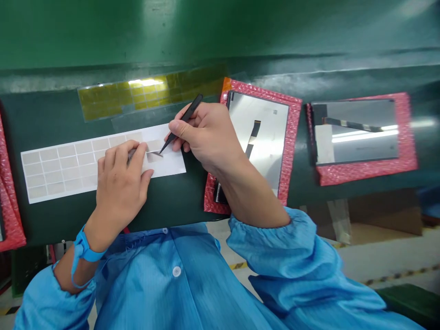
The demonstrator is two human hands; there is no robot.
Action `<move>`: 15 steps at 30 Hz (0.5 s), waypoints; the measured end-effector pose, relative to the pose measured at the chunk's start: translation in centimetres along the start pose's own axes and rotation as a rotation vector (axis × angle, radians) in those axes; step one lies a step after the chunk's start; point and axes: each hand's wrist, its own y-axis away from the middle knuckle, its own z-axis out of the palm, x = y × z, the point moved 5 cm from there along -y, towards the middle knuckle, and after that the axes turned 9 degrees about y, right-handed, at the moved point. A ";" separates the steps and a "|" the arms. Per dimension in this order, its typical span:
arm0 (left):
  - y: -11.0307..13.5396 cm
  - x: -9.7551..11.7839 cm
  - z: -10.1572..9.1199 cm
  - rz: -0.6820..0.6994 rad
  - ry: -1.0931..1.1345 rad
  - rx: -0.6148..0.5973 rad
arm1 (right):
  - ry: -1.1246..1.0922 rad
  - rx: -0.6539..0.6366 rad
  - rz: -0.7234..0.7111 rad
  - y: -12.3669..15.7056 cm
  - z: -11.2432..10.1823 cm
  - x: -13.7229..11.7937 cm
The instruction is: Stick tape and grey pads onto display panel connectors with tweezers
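Observation:
A white sheet of grey rectangular stickers (65,166) lies at a slant on the green bench. My left hand (122,181) rests on it, fingers bent and fingertips pressing down, thumb apart from the index finger; it holds nothing. In my right hand (206,133) are black tweezers (184,120), gripped like a pen. Their tips touch a sticker (154,156) near the sheet's right part, just beside my left index finger. That sticker's edge looks partly lifted. Part of the sheet is hidden under my left hand.
Right of the sheet, a display panel (275,119) with a flex cable lies on pink bubble wrap (292,137), partly under my right forearm. Another panel (364,142) sits farther right. Behind the sheet is a strip of yellow film stickers (110,100). More pink wrap (12,197) is at far left.

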 end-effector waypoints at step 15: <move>-0.1 5.3 -0.9 0.258 0.140 0.202 | -0.119 0.313 0.121 8.6 -14.3 1.9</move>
